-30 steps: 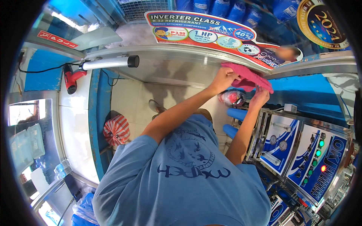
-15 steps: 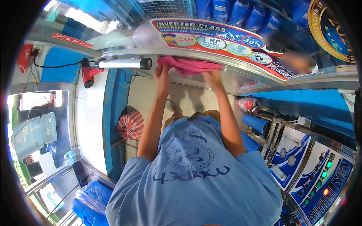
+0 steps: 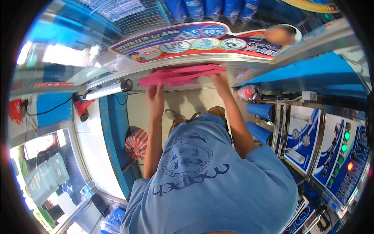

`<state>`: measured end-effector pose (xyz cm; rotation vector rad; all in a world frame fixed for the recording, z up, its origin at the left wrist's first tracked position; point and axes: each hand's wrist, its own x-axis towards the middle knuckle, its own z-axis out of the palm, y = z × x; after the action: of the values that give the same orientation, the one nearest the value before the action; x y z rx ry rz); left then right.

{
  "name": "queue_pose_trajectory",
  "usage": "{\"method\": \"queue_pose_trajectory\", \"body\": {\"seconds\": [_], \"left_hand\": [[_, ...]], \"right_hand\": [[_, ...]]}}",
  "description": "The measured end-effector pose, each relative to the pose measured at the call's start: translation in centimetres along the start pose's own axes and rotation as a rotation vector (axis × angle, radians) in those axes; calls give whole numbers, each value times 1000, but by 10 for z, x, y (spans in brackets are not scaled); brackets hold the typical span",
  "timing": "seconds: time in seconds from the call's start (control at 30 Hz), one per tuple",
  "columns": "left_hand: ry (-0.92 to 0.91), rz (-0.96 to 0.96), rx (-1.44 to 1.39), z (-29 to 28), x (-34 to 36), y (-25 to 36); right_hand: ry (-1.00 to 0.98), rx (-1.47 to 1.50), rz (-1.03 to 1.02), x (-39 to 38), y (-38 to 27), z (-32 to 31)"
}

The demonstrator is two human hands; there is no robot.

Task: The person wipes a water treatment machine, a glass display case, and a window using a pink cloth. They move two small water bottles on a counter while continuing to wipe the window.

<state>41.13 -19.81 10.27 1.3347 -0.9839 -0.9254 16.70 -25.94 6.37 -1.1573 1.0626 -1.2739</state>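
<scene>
A pink cloth is stretched sideways in front of me, just below the metal frame of the glass pane. My left hand pinches its lower edge near the left end. At the right end, the fingers of my right hand close on the cloth's corner. Between my hands the fabric hangs in loose folds, and both forearms reach forward.
A banner-like sticker covers the glass ahead. To the left are a tube lamp, a red and black tool and a striped bundle. Blue cylinders and a lighted control panel stand right.
The bunched cloth has been drawn out wider and flatter between my hands. My left hand has moved left and lower. The whole view has also turned somewhat.
</scene>
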Motion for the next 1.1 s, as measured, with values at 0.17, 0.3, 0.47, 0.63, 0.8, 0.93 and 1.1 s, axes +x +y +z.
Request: {"method": "queue_pose_trajectory", "body": {"seconds": [0.17,0.3,0.47,0.63,0.8,0.93,1.1], "left_hand": [[-500,161,195,107,13,23],[-770,27,-149,197,-6,35],[-683,-212,-211,214,-11,31],[-667,-321,-13,174,7,-11],[-405,-355,-101,113,16,-48],[-186,-240,-90,62,24,-61],[36,-191,-42,5,33,-53]], "right_hand": [[512,-102,-161,-8,-40,-125],[776,-130,-167,-4,-66,-181],[708,-151,-138,-12,-59,-190],[460,-255,68,-18,-17,-141],[321,-325,185,-9,28,-75],[373,-62,166,3,53,-45],[115,-103,157,8,58,-2]]}}
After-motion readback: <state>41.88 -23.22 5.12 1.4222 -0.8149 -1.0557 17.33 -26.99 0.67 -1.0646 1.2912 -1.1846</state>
